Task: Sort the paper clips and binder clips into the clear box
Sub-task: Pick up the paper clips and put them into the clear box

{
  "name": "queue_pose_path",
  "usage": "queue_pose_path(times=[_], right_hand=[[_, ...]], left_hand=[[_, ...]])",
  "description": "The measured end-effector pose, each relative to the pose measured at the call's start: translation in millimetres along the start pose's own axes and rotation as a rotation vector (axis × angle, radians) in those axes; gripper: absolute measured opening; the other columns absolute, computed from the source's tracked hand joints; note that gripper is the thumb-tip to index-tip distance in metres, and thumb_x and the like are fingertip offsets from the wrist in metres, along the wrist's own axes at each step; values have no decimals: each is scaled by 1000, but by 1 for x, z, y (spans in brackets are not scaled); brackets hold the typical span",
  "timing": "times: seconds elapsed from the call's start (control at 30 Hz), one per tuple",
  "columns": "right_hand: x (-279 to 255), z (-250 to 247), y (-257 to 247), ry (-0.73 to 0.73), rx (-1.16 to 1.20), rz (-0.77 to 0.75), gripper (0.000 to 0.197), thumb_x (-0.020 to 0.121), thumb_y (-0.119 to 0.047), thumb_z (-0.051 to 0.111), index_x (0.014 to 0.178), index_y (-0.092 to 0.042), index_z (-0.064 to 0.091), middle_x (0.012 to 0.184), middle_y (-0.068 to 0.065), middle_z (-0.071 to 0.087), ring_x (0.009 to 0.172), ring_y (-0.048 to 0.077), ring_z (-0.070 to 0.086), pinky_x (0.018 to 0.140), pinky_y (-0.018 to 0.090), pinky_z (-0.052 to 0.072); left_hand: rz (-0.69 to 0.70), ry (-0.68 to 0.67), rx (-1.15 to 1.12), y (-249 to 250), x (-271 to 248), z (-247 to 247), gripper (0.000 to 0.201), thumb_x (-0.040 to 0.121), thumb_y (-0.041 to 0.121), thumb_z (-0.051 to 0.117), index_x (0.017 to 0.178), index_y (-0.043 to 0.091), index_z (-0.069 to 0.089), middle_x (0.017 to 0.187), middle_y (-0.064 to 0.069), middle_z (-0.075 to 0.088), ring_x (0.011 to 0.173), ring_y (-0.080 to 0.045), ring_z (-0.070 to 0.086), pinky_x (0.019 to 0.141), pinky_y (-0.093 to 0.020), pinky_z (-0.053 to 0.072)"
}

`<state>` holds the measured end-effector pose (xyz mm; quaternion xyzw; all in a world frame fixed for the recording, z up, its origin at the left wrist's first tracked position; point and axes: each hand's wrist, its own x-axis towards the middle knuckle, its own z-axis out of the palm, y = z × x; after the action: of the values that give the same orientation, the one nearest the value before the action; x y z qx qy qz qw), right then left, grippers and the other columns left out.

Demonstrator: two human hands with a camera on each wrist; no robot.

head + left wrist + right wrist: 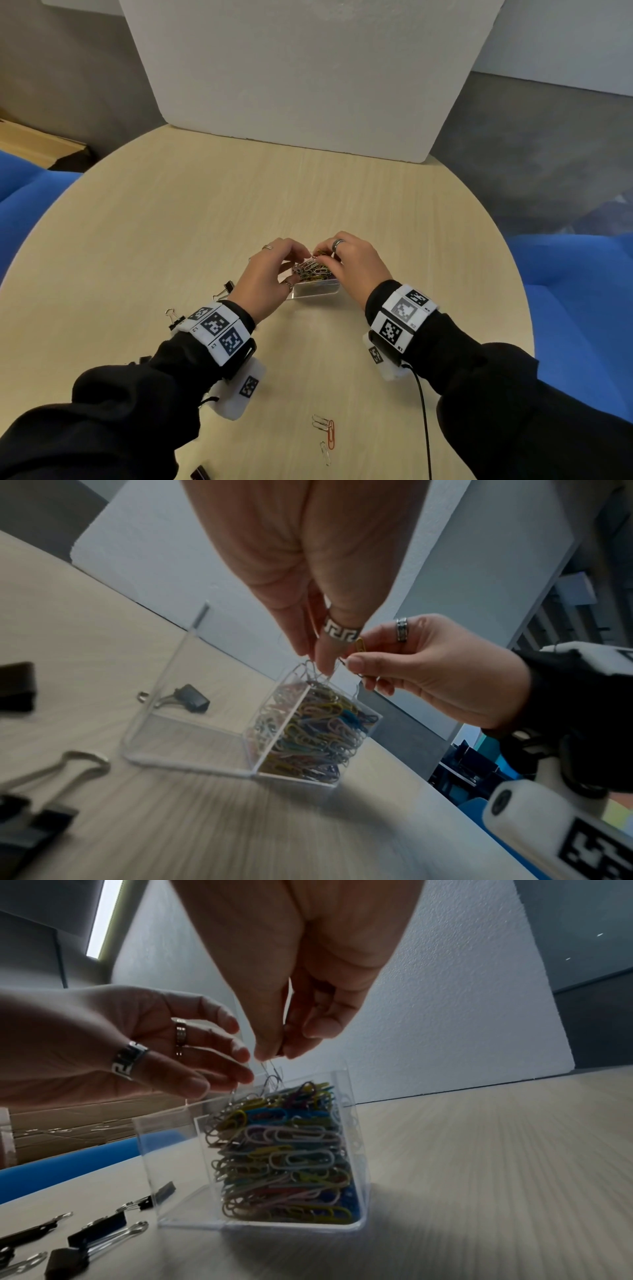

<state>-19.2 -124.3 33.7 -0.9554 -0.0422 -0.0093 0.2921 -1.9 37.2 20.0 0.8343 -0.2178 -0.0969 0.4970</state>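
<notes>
Across the middle of the head view spreads the round wooden table [171, 222], a white foam board [308, 68] propped at its far edge. Dead centre sits the clear box [317, 291], two compartments: the right one crammed with coloured paper clips [284, 1150], the left one bare. Both hands hover right over it! The left hand [265, 274] pinches silver wire clips at the brim with curled fingertips; the right hand [352, 265] pinches a yellow clip [359, 645] between thumb and forefinger, and the clips look tangled together.

At the left of the frame, black binder clips [224, 289] wait on the table, more at the lower left of the right wrist view. Low in the head view, a few loose clips [325, 433] lie near the edge, one orange.

These wire clips are light, thin, springy and slick, I'd say, and they snag; take one by its rounded end. The binder clips are stiffer and chunkier; grab the black body or the wire handles.
</notes>
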Motion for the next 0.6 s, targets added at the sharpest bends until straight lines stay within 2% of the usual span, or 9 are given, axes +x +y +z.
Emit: queue_pose_path(times=[0.07, 0.13, 0.2, 0.27, 0.37, 0.43, 0.5, 0.53, 0.6], right_hand=[[1, 2, -1, -4, 18, -8, 20, 88, -15, 58, 105, -9, 67, 100, 9, 63, 92, 24, 59, 85, 35, 47], [1, 5, -4, 3, 58, -9, 20, 87, -15, 59, 105, -11, 66, 100, 8, 65, 92, 24, 60, 85, 35, 48], [2, 6, -8, -1, 94, -10, 20, 86, -15, 61, 106, -12, 64, 100, 7, 66, 91, 21, 60, 85, 32, 49], [3, 6, -11, -42, 80, 0, 18, 86, -17, 61, 103, -12, 62, 99, 7, 67, 91, 20, 59, 84, 31, 48], [6, 12, -11, -115, -52, -49, 15, 87, -18, 59, 99, -9, 64, 98, 9, 66, 94, 22, 57, 83, 32, 46], [6, 17, -13, -84, -163, -151, 12, 82, -16, 66, 89, -7, 68, 86, 10, 67, 85, 27, 60, 71, 33, 50], [5, 21, -12, -26, -235, -223, 13, 65, -13, 80, 68, -6, 70, 64, 8, 64, 63, 27, 61, 51, 27, 51], [6, 21, -12, -25, -282, -252, 17, 58, -13, 84, 61, -7, 69, 58, 6, 61, 57, 26, 59, 45, 23, 49], [7, 22, -12, -20, -325, -292, 21, 54, -13, 86, 57, -7, 66, 57, 5, 58, 54, 24, 57, 42, 21, 45]], left_hand=[[39, 25, 26, 0, -2, -3, 39, 73, -8, 66, 97, 21, 55, 95, 12, 52, 99, -13, 57, 89, -17, 49], [71, 64, 101, -2, -4, -7, 41, 69, 2, 74, 102, 19, 58, 101, 8, 52, 100, -15, 52, 85, -27, 49], [53, 92, 261, -6, -5, -11, 55, 64, 16, 81, 113, 22, 56, 115, 4, 50, 109, -18, 44, 87, -29, 35], [-35, 79, 434, -10, -6, -16, 70, 62, 30, 81, 124, 30, 50, 127, 8, 45, 118, -16, 34, 90, -29, 21], [-139, -2, 509, -16, -6, -19, 68, 66, 37, 77, 126, 34, 46, 127, 12, 49, 120, -12, 33, 95, -32, 15], [-166, -26, 456, -20, -6, -19, 63, 70, 36, 75, 125, 34, 45, 121, 13, 55, 117, -12, 38, 94, -31, 13], [-172, -14, 419, -22, -6, -19, 62, 70, 34, 75, 125, 35, 46, 117, 14, 58, 114, -11, 41, 91, -28, 12], [-177, -11, 410, -23, -6, -19, 61, 70, 34, 75, 124, 35, 46, 116, 14, 58, 113, -10, 41, 90, -28, 12], [-187, -14, 398, -23, -4, -19, 62, 69, 34, 76, 123, 36, 46, 115, 15, 58, 112, -9, 42, 89, -28, 13]])
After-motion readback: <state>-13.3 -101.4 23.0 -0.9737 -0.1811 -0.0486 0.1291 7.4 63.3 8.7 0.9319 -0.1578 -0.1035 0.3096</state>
